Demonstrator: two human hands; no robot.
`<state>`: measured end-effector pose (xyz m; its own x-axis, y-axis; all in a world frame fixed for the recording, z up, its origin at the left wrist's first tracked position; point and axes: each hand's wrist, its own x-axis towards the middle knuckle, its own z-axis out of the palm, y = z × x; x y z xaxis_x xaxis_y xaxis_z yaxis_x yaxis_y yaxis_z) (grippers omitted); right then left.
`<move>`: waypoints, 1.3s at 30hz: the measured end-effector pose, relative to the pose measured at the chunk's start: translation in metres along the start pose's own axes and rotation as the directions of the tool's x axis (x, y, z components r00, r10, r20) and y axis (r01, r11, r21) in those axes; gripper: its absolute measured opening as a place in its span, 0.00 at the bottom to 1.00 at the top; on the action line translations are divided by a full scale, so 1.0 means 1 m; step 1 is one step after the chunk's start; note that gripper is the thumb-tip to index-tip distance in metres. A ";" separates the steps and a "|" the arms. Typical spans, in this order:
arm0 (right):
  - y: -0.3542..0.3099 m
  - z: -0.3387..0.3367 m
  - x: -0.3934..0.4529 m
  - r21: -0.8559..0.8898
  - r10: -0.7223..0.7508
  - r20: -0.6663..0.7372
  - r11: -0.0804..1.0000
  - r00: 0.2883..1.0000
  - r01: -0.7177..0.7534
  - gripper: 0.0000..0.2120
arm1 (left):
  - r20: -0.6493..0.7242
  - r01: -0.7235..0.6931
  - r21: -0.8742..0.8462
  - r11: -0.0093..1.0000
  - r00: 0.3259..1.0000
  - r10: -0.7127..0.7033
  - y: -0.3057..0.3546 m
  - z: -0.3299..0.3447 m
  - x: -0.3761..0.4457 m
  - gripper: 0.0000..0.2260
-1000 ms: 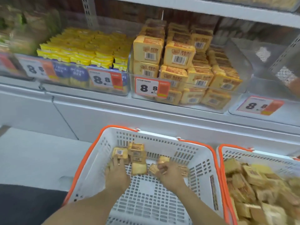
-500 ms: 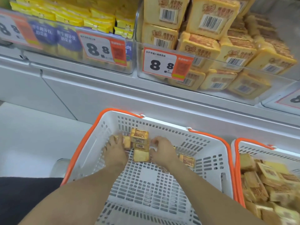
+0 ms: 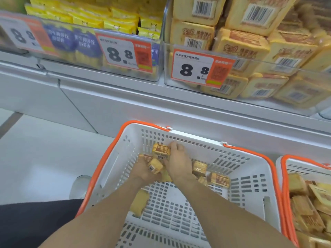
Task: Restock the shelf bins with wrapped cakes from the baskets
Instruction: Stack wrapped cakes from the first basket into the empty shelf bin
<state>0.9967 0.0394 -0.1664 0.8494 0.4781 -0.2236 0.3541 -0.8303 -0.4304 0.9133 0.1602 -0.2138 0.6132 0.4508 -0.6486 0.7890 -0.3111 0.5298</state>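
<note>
Three wrapped cakes [image 3: 160,159] sit bunched between both hands at frame centre — left hand [image 3: 143,170] cupping, right hand [image 3: 176,162] gripping — four more loose in the basket [image 3: 250,185].

Bare forearms [image 3: 111,208], dark trousers [image 3: 35,224].

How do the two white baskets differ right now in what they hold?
The near basket is almost empty: a few wrapped cakes lie on its slotted floor, and both hands, left hand and right hand, gather some inside it. The right basket is heaped with cakes and no hand is in it. Both are white with orange handles.
</note>
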 end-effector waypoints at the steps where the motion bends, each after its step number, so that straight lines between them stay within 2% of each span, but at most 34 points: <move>1: -0.002 0.000 -0.002 -0.013 -0.016 0.012 1.000 1.000 0.016 0.23 | 0.019 -0.003 -0.040 0.999 1.000 0.004 0.003 -0.005 -0.008 0.21; 3: -0.005 -0.004 -0.008 -0.051 -0.041 0.044 0.998 0.998 0.044 0.19 | 0.061 0.043 -0.119 0.992 0.997 -0.036 0.004 -0.012 -0.019 0.11; 4: -0.004 -0.006 -0.010 -0.059 -0.038 0.059 0.997 0.998 0.041 0.18 | 0.093 0.092 -0.151 0.984 0.993 -0.079 0.005 -0.014 -0.023 0.09; 5: -0.002 -0.008 -0.012 -0.035 -0.018 0.068 0.999 0.998 0.021 0.19 | 0.135 0.155 -0.172 0.973 0.982 -0.133 0.006 -0.016 -0.029 0.10; 7: 0.003 -0.020 -0.018 0.128 0.082 0.090 0.987 0.993 -0.093 0.24 | 0.258 0.264 -0.273 0.925 0.946 -0.194 0.010 -0.023 -0.041 0.18; 9: 0.011 -0.045 -0.024 0.252 0.179 0.154 0.944 0.972 -0.214 0.25 | 0.402 0.312 -0.402 0.861 0.905 -0.140 0.018 -0.026 -0.048 0.33; 10: 0.016 -0.066 -0.027 0.263 0.204 0.221 0.929 0.954 -0.259 0.23 | 0.468 0.325 -0.470 0.821 0.880 -0.080 0.028 -0.026 -0.056 0.35; 13: 0.033 -0.152 -0.039 0.180 0.217 0.421 0.932 0.881 -0.316 0.12 | 0.563 0.327 -0.607 0.724 0.820 0.102 0.068 -0.028 -0.085 0.20; 17: 0.049 -0.274 -0.076 0.000 0.252 0.514 0.956 0.820 -0.293 0.17 | 0.540 0.295 -0.735 0.610 0.799 0.265 0.127 -0.014 -0.118 0.28; 19: 0.052 -0.316 -0.100 0.022 0.232 0.499 0.960 0.835 -0.280 0.16 | 0.516 0.254 -0.757 0.602 0.798 0.312 0.153 -0.008 -0.133 0.26; 21: 0.053 -0.341 -0.127 0.139 0.178 0.449 0.954 0.876 -0.265 0.12 | 0.474 0.193 -0.776 0.600 0.806 0.355 0.175 -0.003 -0.149 0.24; 25: 0.067 -0.360 -0.174 0.466 0.083 0.368 0.846 0.926 -0.261 0.09 | 0.269 -0.014 -0.839 0.544 0.858 0.437 0.206 0.000 -0.168 0.22; 27: 0.074 -0.364 -0.188 0.542 0.064 0.331 0.804 0.942 -0.245 0.10 | 0.161 -0.121 -0.839 0.531 0.877 0.453 0.217 0.001 -0.177 0.22; 29: 0.081 -0.368 -0.194 0.605 0.068 0.275 0.763 0.959 -0.228 0.11 | 0.104 -0.185 -0.840 0.510 0.868 0.486 0.225 0.002 -0.187 0.19; 34: 0.090 -0.370 -0.195 0.712 0.086 0.192 0.674 0.978 -0.199 0.13 | 0.136 -0.171 -0.869 0.464 0.820 0.556 0.230 0.007 -0.209 0.14; 39: 0.099 -0.377 -0.193 0.709 0.134 0.159 0.674 0.978 -0.208 0.12 | 0.166 -0.144 -0.886 0.442 0.790 0.591 0.228 0.017 -0.225 0.22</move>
<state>1.0150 -0.2428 0.1640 0.8160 0.4019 -0.4154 -0.2153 -0.4557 -0.8637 0.9557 -0.0263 0.0439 0.9564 0.0331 -0.2903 0.2275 0.5390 0.8110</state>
